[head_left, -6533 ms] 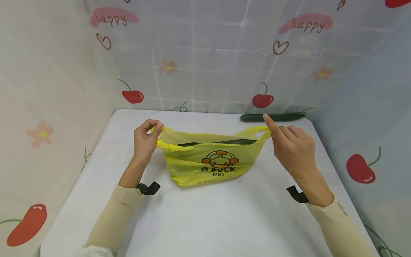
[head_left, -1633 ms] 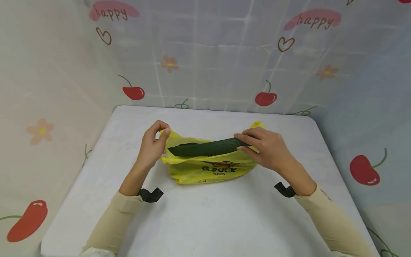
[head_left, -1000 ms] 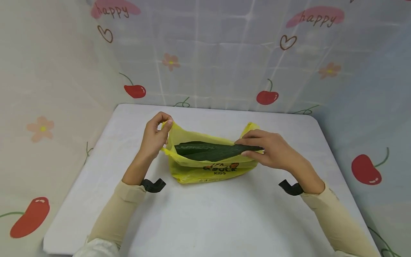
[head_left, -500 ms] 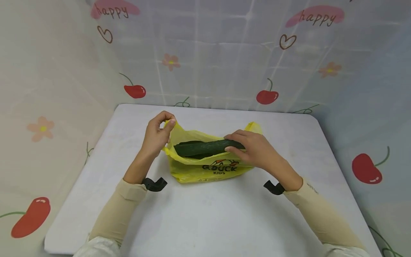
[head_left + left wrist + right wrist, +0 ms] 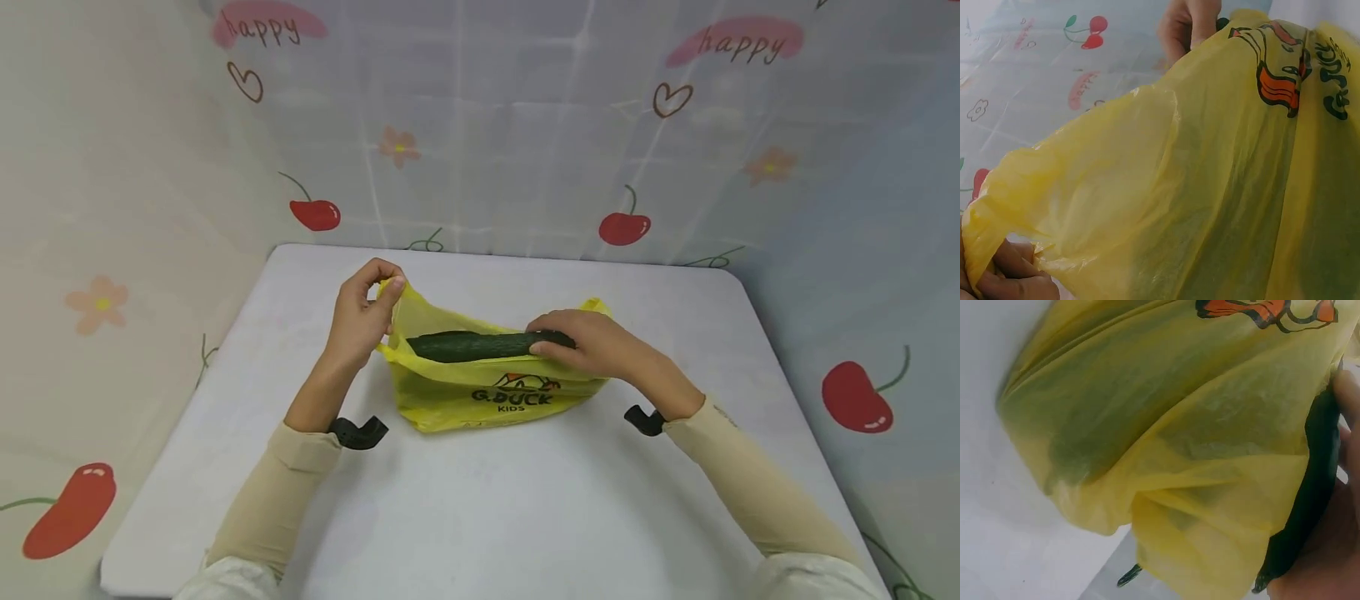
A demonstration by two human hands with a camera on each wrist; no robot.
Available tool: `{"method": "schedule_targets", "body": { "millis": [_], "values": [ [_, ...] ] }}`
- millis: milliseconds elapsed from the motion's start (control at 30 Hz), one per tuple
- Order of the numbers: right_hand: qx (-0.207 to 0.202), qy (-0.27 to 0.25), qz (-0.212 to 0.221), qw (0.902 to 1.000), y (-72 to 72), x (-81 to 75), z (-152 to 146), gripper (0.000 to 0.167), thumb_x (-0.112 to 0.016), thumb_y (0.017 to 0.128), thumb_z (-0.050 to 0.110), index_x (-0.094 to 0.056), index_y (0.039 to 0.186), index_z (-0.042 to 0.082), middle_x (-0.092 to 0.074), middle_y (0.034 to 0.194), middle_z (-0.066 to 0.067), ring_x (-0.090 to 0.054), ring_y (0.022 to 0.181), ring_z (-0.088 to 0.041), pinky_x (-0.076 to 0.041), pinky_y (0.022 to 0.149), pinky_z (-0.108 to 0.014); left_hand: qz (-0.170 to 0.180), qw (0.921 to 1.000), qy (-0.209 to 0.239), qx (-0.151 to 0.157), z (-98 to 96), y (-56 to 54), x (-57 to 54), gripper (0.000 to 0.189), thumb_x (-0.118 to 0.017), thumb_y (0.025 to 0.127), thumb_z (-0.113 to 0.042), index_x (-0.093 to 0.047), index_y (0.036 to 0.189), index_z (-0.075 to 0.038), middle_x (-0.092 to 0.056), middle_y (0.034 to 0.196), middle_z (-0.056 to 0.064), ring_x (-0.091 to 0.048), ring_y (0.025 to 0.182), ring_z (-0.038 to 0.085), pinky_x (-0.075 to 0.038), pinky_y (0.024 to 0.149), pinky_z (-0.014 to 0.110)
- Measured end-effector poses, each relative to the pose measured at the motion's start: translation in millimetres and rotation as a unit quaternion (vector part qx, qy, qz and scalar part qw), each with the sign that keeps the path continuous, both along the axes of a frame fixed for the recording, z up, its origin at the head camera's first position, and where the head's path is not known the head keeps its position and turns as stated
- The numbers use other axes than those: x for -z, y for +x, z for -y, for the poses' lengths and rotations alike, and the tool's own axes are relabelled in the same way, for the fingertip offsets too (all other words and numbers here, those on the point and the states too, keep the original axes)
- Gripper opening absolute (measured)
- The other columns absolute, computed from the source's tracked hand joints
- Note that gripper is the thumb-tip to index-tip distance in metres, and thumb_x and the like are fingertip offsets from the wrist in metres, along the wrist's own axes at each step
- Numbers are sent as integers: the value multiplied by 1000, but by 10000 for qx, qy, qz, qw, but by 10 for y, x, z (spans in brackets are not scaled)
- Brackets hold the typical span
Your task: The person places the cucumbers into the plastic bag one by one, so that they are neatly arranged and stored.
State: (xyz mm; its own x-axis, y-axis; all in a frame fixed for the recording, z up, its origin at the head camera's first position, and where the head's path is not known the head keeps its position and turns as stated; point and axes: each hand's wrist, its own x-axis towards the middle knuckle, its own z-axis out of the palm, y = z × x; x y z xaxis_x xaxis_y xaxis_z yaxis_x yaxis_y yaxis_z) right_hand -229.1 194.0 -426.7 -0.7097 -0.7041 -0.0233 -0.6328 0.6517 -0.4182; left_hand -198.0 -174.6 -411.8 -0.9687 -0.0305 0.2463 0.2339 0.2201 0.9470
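A yellow plastic bag (image 5: 427, 404) with a duck logo sits on the white table, its mouth held apart. My left hand (image 5: 362, 315) pinches the bag's left handle, and in the left wrist view the fingers (image 5: 1019, 275) are hooked through the yellow film. A long dark green cucumber (image 5: 468, 346) lies lengthwise in the bag's mouth, partly below the front edge. My right hand (image 5: 585, 340) grips its right end, thumb in front and fingers over the top. The right wrist view shows the cucumber (image 5: 1313, 481) along the bag's edge. Dark green shapes show through the film.
The white table (image 5: 480, 517) has rounded corners and stands against curtains (image 5: 510, 150) printed with cherries, flowers and "happy". A black wrist strap piece (image 5: 358, 432) sticks out from each sleeve.
Earlier a cucumber lay at the table's back right while both hands held the bag. The right hand has since brought it into the bag, where it now sits lower. The left hand keeps its hold.
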Motion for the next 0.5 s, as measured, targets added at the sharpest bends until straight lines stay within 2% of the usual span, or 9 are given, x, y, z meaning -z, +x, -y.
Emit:
{"method": "schedule_targets", "body": {
  "millis": [133,267,400,500],
  "values": [
    [404,492,-441,9970,112,-5,-9,58,-79,93,62,-69,133,21,-73,119,1,-69,109,-19,-61,89,-45,-50,9999,60,-67,23,16,23,21,-62,111,-19,-64,114,1,-56,106,1,-39,43,7,-44,46,20],
    [761,702,-861,9909,235,14,-29,62,-82,84,70,-62,114,19,-65,93,3,-59,80,-15,-48,64,-34,-122,9998,102,-119,47,19,55,22,-63,111,-21,-64,114,1,-58,107,2,-39,42,8,-43,45,21],
    [1299,818,-1206,9808,313,55,-109,65,-77,83,78,-55,96,18,-51,66,4,-45,57,-15,-31,53,-31,-166,9996,178,-141,71,15,74,21,-62,111,-22,-64,114,-1,-58,108,1,-39,42,9,-44,45,21],
    [1481,1058,-1124,9768,348,39,-188,67,-70,86,82,-63,98,16,-49,57,4,-45,53,-15,-32,51,-31,-150,9993,280,-192,98,14,92,19,-62,111,-20,-64,112,-2,-58,108,1,-39,41,8,-44,45,21]
  ]
}}
